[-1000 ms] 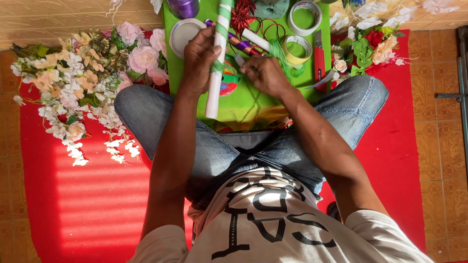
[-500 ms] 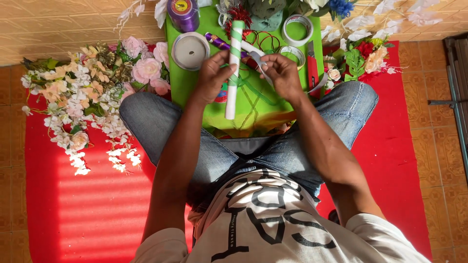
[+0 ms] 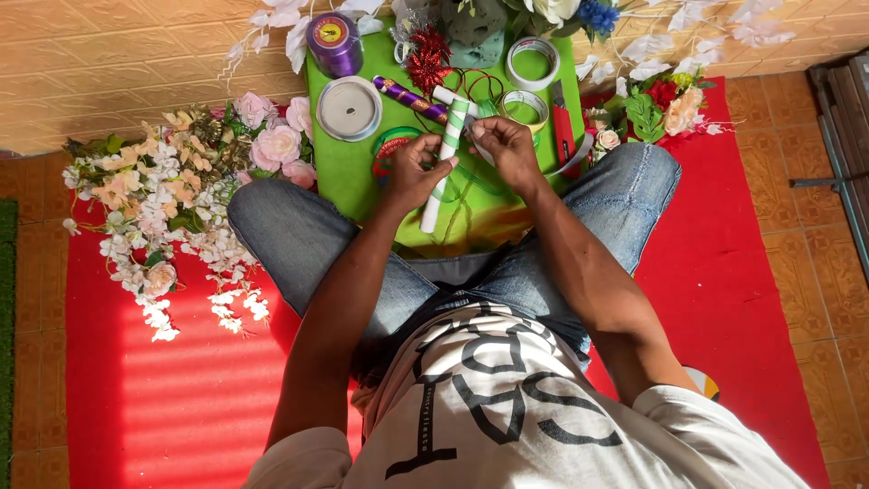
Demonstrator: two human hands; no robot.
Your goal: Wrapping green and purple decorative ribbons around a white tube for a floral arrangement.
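A brown tiled floor [image 3: 136,54] is carrying a bright red mat [image 3: 163,398], and a strip of green turf [image 3: 7,272] is showing at its left edge. A heap of white, cream and pink artificial flowers [image 3: 172,208] is lying on the mat's left part; a smaller bunch of red and peach artificial flowers [image 3: 665,109] is lying at the right. A small bright green table [image 3: 348,172] is bearing a purple ribbon spool [image 3: 334,43], a grey ribbon spool [image 3: 348,108] and two tape rolls [image 3: 532,63].
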